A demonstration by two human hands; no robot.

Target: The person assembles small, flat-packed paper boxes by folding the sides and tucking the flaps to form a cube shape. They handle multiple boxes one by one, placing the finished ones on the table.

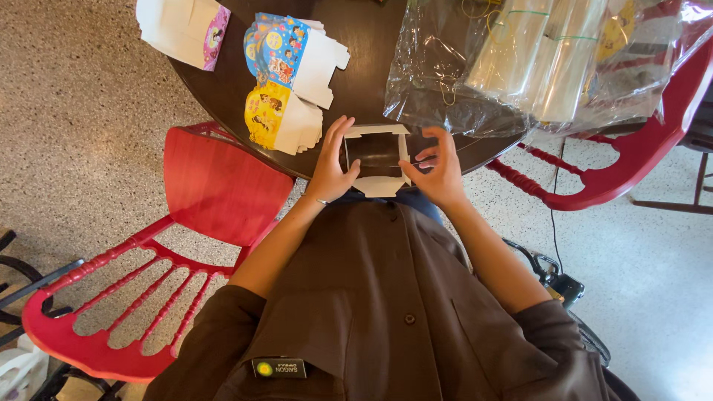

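Both hands grasp an open white carton point(377, 154) at the bench's point(368, 82) near edge: left hand point(331, 169) fingers curled round its side, right hand point(440, 172) seemingly pinching a flap

Both hands on open white carton point(376, 156) at desk point(356, 82) edge: left hand point(331, 169), right hand point(441, 172) gripping sides. Flat printed cartons point(286, 82) nearby; plastic bags point(520, 59) right.

a single camera sits on the person's head and looks steeply down over the chest, close to the body. the near edge of the dark round desk point(356, 82) fills the upper middle, with speckled floor point(89, 134) falling away on both sides.
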